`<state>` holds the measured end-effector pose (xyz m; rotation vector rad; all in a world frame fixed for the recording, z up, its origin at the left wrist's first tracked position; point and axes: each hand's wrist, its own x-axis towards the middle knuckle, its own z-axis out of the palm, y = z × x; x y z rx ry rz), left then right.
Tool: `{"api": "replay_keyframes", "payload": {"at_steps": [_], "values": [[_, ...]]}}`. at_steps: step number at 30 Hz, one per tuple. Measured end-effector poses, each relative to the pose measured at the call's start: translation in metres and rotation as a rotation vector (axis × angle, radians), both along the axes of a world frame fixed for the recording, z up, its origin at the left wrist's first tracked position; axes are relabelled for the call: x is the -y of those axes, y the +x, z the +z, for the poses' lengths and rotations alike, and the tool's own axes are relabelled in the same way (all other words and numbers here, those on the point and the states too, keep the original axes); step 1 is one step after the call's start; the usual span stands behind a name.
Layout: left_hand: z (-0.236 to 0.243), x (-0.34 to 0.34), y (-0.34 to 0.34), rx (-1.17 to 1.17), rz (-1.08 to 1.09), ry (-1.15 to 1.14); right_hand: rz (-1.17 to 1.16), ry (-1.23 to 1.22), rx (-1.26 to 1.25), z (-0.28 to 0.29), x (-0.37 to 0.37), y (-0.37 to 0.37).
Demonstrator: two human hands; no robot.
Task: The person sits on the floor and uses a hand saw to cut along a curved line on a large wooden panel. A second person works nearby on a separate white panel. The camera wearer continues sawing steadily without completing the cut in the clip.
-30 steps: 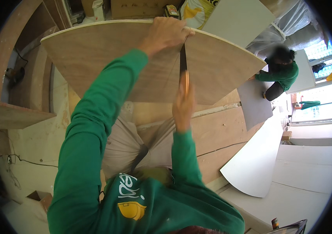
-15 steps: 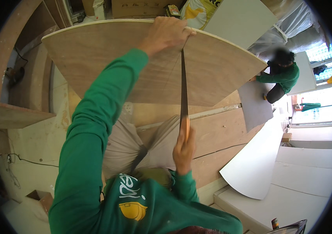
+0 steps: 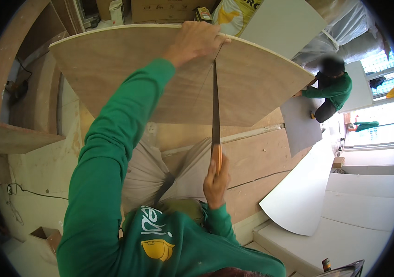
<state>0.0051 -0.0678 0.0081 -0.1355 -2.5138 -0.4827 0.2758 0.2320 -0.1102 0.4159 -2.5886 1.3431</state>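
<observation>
A large plywood board stands on edge before me, a pencil line running down its face. My right hand is closed round the orange handle of a hand saw. The saw's long dark blade runs up and away to the board, meeting it close to a dark slit below the top edge. At that edge, just left of the slit, my left hand is closed over the board; its fingertips behind the board are hidden.
At the far right a co-worker in green crouches, hands at the board's right end. A curved white panel lies nearer on the right. Plywood cabinet frames stand at left, with a black cable on the floor. Behind are a cardboard box and a sack.
My right hand has drawn the saw slightly back toward me. My left hand keeps its place on the board's top edge. The co-worker hardly shifts.
</observation>
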Motion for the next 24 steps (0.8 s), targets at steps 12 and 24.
{"api": "replay_keyframes", "payload": {"at_steps": [12, 24], "values": [[0.004, -0.001, 0.008, -0.040, 0.003, -0.020, -0.037, 0.007, -0.126, 0.025, 0.095, -0.150], [0.001, -0.002, 0.006, -0.027, 0.034, -0.033, -0.044, -0.012, 0.014, 0.011, 0.074, -0.110]]}}
